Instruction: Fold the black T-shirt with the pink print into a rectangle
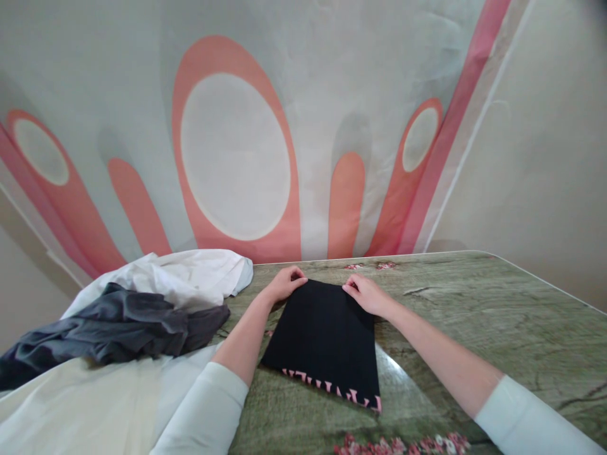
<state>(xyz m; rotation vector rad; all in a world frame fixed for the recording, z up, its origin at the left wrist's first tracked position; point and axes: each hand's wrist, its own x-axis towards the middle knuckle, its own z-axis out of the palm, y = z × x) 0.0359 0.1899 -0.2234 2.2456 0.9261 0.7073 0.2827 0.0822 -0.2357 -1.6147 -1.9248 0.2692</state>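
Observation:
A black cloth (327, 341), folded into a rough four-sided shape, lies on the wood-patterned table (474, 316). Pink lettering, partly cut off, runs along its near edge. My left hand (286, 283) pinches its far left corner between thumb and fingers. At the far right corner, my right hand (367, 294) pinches the cloth in the same way. Both forearms come in from the near side in pale sleeves.
To the left lie a white cloth (190, 275), a crumpled dark grey cloth (128, 325) and a cream cloth (80, 404). Behind the table hangs a grey sheet with pink shapes (313, 126). Pink flowers (403, 445) mark the table's near part.

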